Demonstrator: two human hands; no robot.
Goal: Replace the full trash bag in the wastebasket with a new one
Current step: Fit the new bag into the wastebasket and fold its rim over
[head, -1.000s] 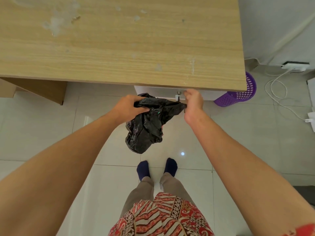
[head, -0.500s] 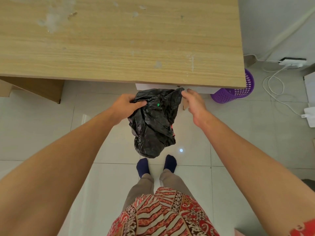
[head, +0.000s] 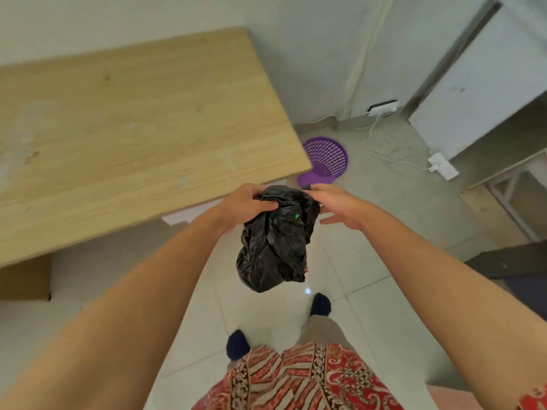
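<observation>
Two hands: both on one black bag [head: 273, 241], held over the tiled floor [head: 370, 232]
Left hand [head: 247, 202]: fingers curled round the bag's gathered top edge
Right hand [head: 337, 207]: fingers nearly straight, touching the far side of the top; real pinch or not, cannot tell
Bag: thin glossy film, heavily crumpled, limp, hangs below both hands
Wastebasket [head: 325, 161]: purple perforated plastic, round, beyond the right hand, beside the table [head: 133, 128] corner
Step, my read: find the mouth, separate the layers, shake open before lining
Risk: film clings, tears if yanked
</observation>
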